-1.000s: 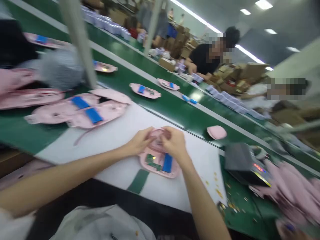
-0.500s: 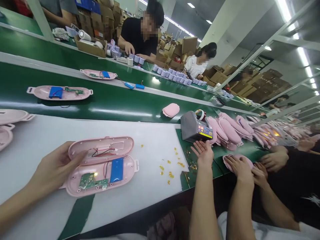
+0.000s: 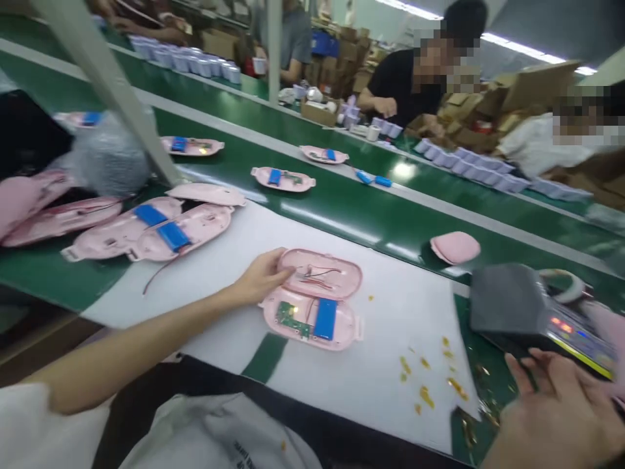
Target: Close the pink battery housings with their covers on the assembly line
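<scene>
Pink plastic case (image 3: 317,345), open in two halves near the left part of the white mat (image 3: 390,391); upper half mostly bare, thin red and black wires (image 3: 315,274) across its inside; lower half just below it, carrying a green circuit board (image 3: 291,319) with one small lit light and, beside the board, a blue battery (image 3: 325,318); left hand (image 3: 261,279) flat, fingers together, no pinch, fingertips against the left rim of the upper half; right hand (image 3: 556,417) open, fingers spread and blurred, nothing visible in it, well apart from the case, off the mat's near right corner, just below a gray machine (image 3: 508,299) with a lit display; amber flecks (image 3: 424,396) scattered on the mat between case and machine; pink lid (image 3: 455,247) on the green belt (image 3: 342,228) past the mat's far edge; more open pink cases (image 3: 195,228) with blue batteries off the mat's left end.
</scene>
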Available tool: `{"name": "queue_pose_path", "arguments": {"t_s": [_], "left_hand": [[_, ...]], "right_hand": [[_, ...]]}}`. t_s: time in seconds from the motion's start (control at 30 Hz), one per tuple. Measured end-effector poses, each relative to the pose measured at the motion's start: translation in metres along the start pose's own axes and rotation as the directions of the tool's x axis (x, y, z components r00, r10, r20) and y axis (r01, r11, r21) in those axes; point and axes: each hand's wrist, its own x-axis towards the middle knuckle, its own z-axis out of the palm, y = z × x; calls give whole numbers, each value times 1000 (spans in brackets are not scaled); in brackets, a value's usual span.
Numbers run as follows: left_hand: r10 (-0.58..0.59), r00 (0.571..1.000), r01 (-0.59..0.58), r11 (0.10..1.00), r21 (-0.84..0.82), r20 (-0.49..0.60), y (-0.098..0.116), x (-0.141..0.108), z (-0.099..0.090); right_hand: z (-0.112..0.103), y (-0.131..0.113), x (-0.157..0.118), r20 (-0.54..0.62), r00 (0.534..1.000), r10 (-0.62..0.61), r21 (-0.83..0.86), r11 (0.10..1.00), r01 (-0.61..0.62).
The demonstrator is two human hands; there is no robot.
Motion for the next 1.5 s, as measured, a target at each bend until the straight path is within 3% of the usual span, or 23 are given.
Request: {"name": "queue_pose_path", "arguments": {"t_s": [0.03, 0.07, 0.1, 0.13, 0.17, 0.23, 0.27, 0.33, 0.37, 0.4, 0.53, 0.6, 0.77, 0.93, 1.07, 1.17, 1.2, 1.27, 1.33, 1.37, 1.43, 1.5], "left_hand": [[2, 1000, 0, 998, -58, 25, -2, 1, 0], [10, 999, -6, 995, -102, 45, -4, 1, 0], [23, 998, -16, 991, -130, 57, -6, 2, 0], [39, 997, -29, 989, -148, 65, -7, 1, 0], [54, 996, -41, 986, -163, 73, -9, 0, 0], [68, 995, -55, 982, -179, 69, -11, -1, 0], [64, 996, -53, 982, -179, 54, -12, -1, 0], [42, 999, -42, 986, -163, -5, -15, -1, -2], [30, 999, -35, 988, -153, -32, -16, -1, -3], [27, 999, -34, 988, -148, -47, -17, -1, -4], [57, 998, -60, 986, -155, -27, -17, -1, -5], [59, 998, -62, 983, -172, -27, -17, -1, -3], [68, 997, -73, 968, -239, -30, -17, -1, -3], [67, 998, -67, 969, -238, -7, -18, -2, -6], [79, 997, -76, 967, -243, 3, -19, -1, -6], [87, 996, -83, 969, -235, 6, -22, -1, -6], [83, 997, -81, 971, -227, 0, -23, -1, -6], [70, 997, -71, 976, -208, -12, -25, -3, -6], [64, 998, -67, 982, -174, -22, -25, -6, -5], [61, 998, -65, 986, -154, -31, -24, -8, -5], [41, 998, -47, 992, -119, -52, -21, -10, -6], [30, 998, -37, 992, -121, -59, -19, -7, -9]], "right_hand": [[32, -23, -20, 46, 998, -40, 29, 999, 39], [64, -48, -39, 218, 965, -144, 58, 989, 135], [97, -71, -57, 432, 858, -279, 119, 960, 252], [128, -91, -73, 662, 648, -377, 195, 921, 337], [158, -105, -86, 792, 436, -427, 261, 883, 389], [204, -113, -103, 886, 143, -441, 315, 798, 514], [219, -109, -108, 912, 38, -408, 321, 769, 553], [231, -93, -113, 937, -74, -343, 316, 733, 602], [230, -83, -114, 944, -90, -319, 307, 737, 602], [226, -75, -113, 950, -76, -301, 287, 757, 587], [208, -64, -114, 970, 120, -213, 127, 857, 500], [209, -67, -117, 962, 165, -216, 97, 841, 533], [227, -73, -118, 942, 74, -326, 172, 662, 730], [229, -69, -112, 938, 7, -346, 210, 585, 783], [229, -65, -118, 932, 8, -363, 197, 524, 828], [233, -66, -125, 939, 83, -334, 102, 501, 860], [235, -68, -125, 940, 129, -316, 49, 497, 866], [238, -73, -121, 920, 264, -289, -88, 504, 859], [240, -79, -111, 912, 353, -209, -171, 588, 791], [240, -81, -105, 927, 353, -129, -186, 659, 729], [240, -84, -94, 963, 268, 29, -184, 797, 576], [239, -83, -87, 976, 205, 80, -169, 868, 467]]}}
